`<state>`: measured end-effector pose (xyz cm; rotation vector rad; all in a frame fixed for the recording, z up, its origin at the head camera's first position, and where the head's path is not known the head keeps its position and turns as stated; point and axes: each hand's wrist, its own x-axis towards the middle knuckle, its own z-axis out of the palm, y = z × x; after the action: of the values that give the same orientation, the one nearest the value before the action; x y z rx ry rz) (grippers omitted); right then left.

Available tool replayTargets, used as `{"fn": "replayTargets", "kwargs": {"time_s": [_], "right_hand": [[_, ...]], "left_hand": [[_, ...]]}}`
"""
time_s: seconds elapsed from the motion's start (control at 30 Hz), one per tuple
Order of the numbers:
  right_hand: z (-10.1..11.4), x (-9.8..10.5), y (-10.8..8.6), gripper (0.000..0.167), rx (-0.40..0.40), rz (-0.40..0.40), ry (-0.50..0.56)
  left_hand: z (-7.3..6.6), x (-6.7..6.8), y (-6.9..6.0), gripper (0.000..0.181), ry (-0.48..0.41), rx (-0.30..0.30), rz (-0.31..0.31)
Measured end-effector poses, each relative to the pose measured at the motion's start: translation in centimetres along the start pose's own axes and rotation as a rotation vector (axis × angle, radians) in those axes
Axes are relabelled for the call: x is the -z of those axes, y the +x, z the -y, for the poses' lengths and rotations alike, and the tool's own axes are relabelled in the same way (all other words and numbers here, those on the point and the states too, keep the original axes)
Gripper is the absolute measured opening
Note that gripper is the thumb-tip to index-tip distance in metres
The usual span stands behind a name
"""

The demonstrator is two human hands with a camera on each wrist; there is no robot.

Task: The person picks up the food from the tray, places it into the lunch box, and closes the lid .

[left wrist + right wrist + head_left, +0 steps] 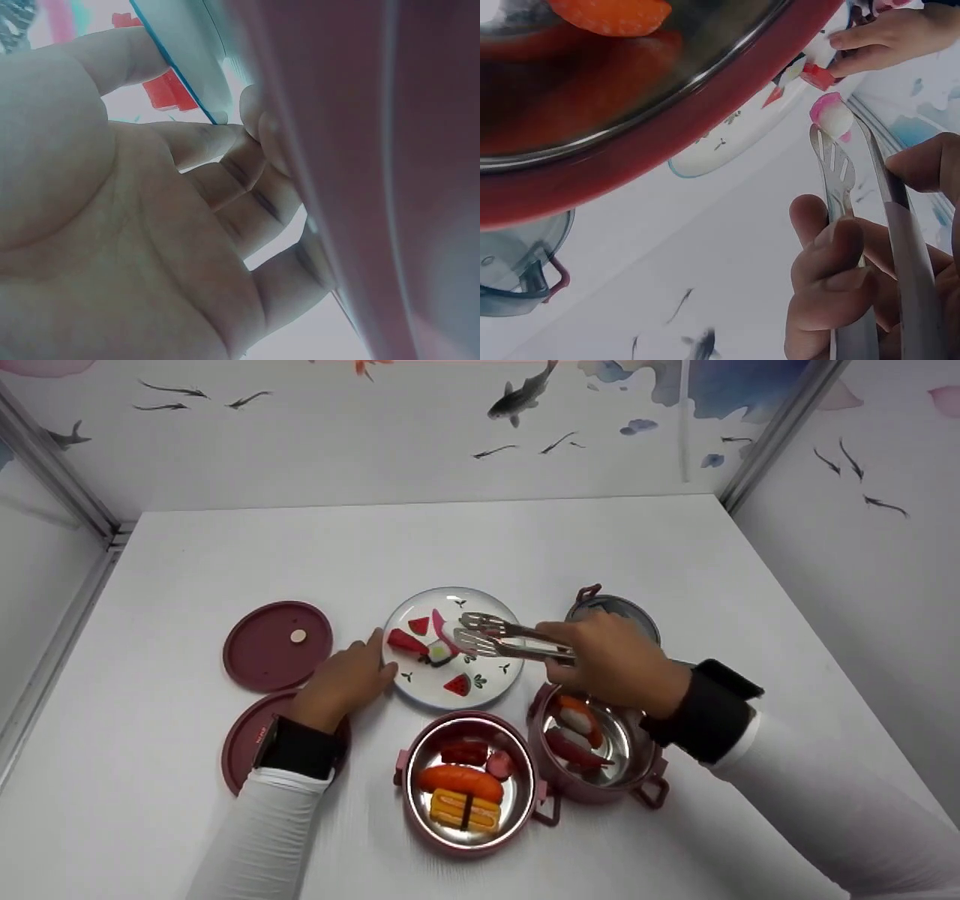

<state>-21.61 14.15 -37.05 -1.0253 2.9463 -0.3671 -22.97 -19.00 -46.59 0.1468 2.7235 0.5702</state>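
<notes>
Pink-and-white rounded plastic sushi (832, 116) sits between slotted silver metal tongs (517, 650) — your right grip (611, 656) curled closed round them, your left grip (345, 682) pinching the round white ceramic-looking plate (431, 694), likely for steadiness.

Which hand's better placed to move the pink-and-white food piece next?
Right, I'd say: the right hand grips the tongs, their tips at the pink-and-white piece. The left hand holds the plate by its rim.

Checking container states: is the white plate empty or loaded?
Loaded: a red piece and a small dark-edged roll lie on the white plate.
</notes>
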Motion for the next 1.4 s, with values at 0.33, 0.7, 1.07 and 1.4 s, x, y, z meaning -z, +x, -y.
{"fn": "replayTargets", "kwargs": {"time_s": [0.33,0.7,1.07,1.4], "right_hand": [[-0.7,0.6,-7.6,0.043,-0.027,-0.142,0.023],[-2.1,0.2,-15.7,0.044,-0.203,-0.207,0.013],[-2.6,-0.3,-19.3,0.047,-0.307,-0.226,-0.036],[-3.0,-0.4,-20.1,0.048,-0.294,-0.285,-0.094]], "left_hand": [[0.3,-0.3,0.2,0.072,0.009,-0.006,-0.007],[0.0,-0.1,0.2,0.072,0.036,0.000,0.007],[-0.3,0.2,0.0,0.073,0.020,0.031,0.036],[-0.2,0.1,-0.1,0.072,0.014,0.028,0.026]]}}
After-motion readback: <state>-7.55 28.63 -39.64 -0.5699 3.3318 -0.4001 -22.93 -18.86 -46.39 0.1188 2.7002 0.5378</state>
